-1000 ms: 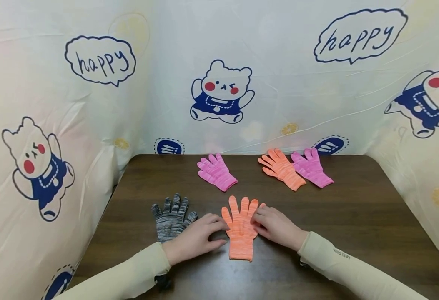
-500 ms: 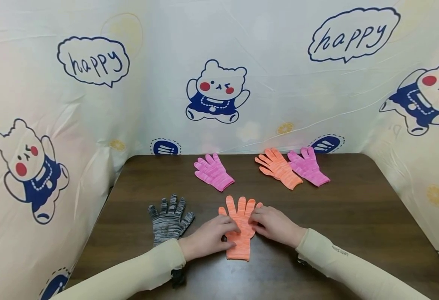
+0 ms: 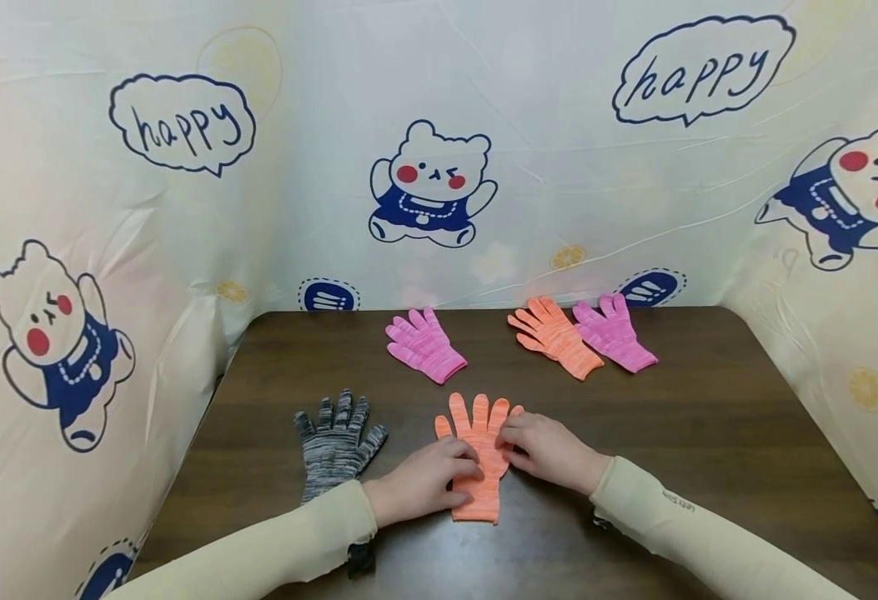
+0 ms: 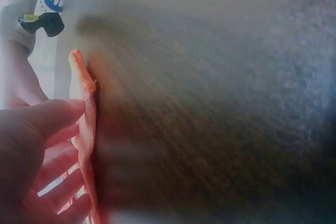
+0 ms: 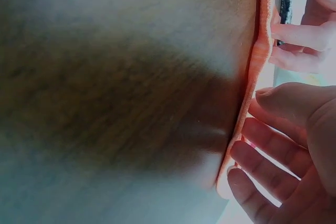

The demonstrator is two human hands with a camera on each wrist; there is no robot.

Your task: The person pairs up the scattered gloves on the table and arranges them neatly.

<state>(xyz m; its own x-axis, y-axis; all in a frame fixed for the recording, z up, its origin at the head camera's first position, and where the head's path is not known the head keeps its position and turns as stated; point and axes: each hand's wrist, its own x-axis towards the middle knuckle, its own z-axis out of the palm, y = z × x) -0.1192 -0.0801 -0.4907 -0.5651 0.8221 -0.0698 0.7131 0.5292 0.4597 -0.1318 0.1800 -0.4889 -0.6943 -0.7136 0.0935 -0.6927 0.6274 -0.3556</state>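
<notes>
1. Far left, a black-and-grey striped knit glove lies flat, fingers away from the person; the left sleeve hides part of its cuff, in the head view.
2. A pink knit glove lies tilted near the far edge of the dark brown wood-grain table.
3. The left hand rests its fingertips on the near glove, fingers loosely bent and apart, grasping nothing. Only its wrist view shows the thumb tip along the glove's edge, and a dark device on the other sleeve.
4. That near glove, bright orange knit, lies flat at front centre, between both hands; the wrist views catch it edge-on, thin.
5. The right hand covers its right side. The head view bunches these fingers together; the right wrist view shows them nearly straight, spread, gripping nothing.
6. Farther back, a second orange knit glove meets a second pink one.
</notes>
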